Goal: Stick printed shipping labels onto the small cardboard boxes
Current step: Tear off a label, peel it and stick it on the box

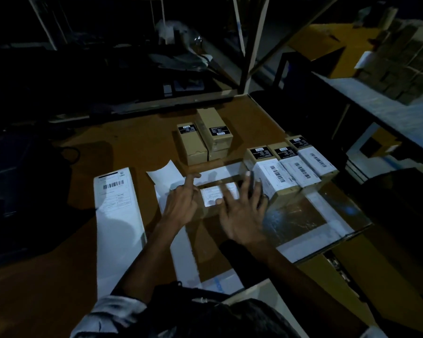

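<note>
Both hands work over one small box (206, 211) lying on the brown table (137, 142) near the front centre. A white label (216, 194) lies on top of this box, with fine print too blurred to read. The left hand (181, 203) rests at the label's left edge with the forefinger stretched out and the other fingers loosely bent; it grips nothing. The right hand (242, 211) is spread flat with straight fingers, its tips touching the label and the box top. The picture is smeared here by motion.

Just right of the hands stand three labelled boxes (300, 172) side by side, touching. Each carries a white label with a barcode on top and a black sticker with white print at its far end; none of the wording can be read. Farther back, two plain boxes (203, 140) stand close together, each with only the black sticker.

At the left lies a long white strip (117, 215) of label backing, with one printed label (114, 191) at its far end showing a barcode and boxed text, unreadable. A curled white sheet (165, 175) lies just beyond the left hand.

Under the right forearm sits a large carton (303, 220), its top flaps sealed with shiny tape; its contents are hidden. At the far right, a shelf (381, 103) holds a stack of brown cartons (408, 67).
</note>
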Demonstrator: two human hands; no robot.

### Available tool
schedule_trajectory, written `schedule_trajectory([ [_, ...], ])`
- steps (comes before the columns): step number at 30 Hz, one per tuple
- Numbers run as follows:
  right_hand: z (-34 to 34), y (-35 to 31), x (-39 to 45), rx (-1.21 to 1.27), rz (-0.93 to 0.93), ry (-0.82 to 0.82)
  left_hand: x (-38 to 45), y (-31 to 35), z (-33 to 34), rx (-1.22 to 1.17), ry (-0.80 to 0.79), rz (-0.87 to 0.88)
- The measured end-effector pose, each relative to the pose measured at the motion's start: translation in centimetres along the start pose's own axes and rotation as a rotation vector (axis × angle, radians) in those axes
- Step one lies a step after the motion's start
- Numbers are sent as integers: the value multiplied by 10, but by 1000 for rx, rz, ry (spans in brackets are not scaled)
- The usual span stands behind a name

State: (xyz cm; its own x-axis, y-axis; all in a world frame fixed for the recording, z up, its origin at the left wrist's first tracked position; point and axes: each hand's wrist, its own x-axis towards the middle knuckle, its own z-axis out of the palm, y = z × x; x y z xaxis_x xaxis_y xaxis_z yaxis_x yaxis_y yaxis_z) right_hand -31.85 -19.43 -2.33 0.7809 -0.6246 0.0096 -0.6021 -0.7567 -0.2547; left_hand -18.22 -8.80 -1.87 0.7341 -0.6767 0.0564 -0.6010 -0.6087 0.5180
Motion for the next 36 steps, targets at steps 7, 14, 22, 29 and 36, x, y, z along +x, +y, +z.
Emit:
schedule_trajectory([
  [7, 22, -29, -22, -5, -20, 114, -9, 9, -3, -56, 65, -26],
  [14, 10, 2, -19, 79, 180, 93, -7, 1, -1, -128, 77, 69],
  [22, 23, 4, -34, 35, 131, 149, -5, -2, 0, -84, 88, 92],
  [29, 39, -23, -40, -12, -1, 139, -1, -5, 4, -69, 37, 80],
  [36, 43, 15, -23, -17, 117, 199, -1, -5, 2, 17, 58, 82],
])
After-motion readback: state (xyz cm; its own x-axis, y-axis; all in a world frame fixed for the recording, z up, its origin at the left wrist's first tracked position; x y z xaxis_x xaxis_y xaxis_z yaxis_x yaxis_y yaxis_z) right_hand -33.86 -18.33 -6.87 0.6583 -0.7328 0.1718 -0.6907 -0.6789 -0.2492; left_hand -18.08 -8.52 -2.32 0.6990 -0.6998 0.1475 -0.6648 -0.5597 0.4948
